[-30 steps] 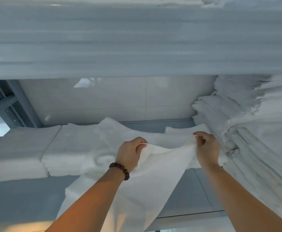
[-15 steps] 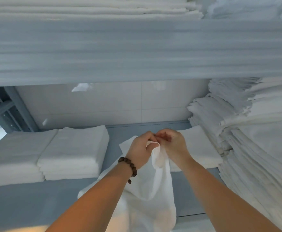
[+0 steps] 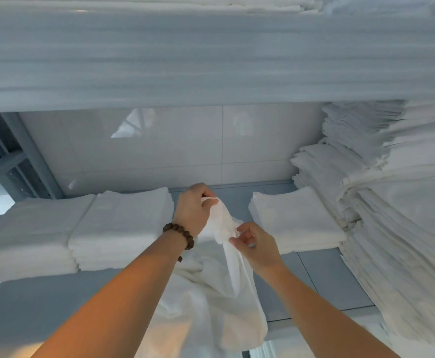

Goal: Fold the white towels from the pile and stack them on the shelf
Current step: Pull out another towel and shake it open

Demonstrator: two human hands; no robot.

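The white towel [image 3: 211,306] hangs in front of the shelf [image 3: 327,280], gathered at its top and falling loose past the shelf's front edge. The left hand [image 3: 194,210] is curled round the bunched top of the towel, held above the shelf between the stacks. The right hand [image 3: 256,248] sits lower and just beside it, thumb and fingers pinching a fold of the same cloth. A bead bracelet [image 3: 179,237] circles the left wrist.

Two folded stacks [image 3: 121,228] lie side by side on the shelf to the left, touching each other, and a lower folded stack [image 3: 296,220] lies to the right of the hands. Against that one, a tall, untidy pile of towels [image 3: 392,228] fills the right end. Behind is a tiled wall [image 3: 159,151], with a grey metal upright [image 3: 9,156] at the left. The upper shelf [image 3: 211,60] crosses overhead, blurred, with more folded linen [image 3: 159,1] on top.
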